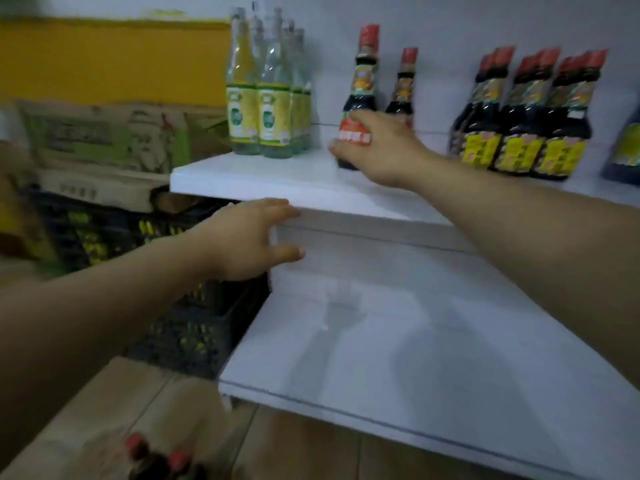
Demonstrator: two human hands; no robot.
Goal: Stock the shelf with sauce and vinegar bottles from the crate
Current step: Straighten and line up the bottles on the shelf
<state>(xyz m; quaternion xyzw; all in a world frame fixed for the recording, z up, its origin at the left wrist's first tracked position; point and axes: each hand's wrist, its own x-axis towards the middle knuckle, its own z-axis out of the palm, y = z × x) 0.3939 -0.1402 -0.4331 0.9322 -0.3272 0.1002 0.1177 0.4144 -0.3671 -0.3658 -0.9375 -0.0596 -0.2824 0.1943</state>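
Head view: right grip point(377, 150) clasps one sauce bottle point(362, 88), second bottle point(403, 88) behind; left grip point(249, 237) spread

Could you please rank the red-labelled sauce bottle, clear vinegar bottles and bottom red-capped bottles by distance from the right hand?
1. Red-labelled sauce bottle: gripped by the right hand.
2. Clear vinegar bottles: leftward, same shelf.
3. Red-capped bottles: far below, bottom edge.

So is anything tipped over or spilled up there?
Nothing stands out. The clear bottles, the dark bottles and the sauce bottle that the right hand grips all stand on the shelf, with no spill showing.
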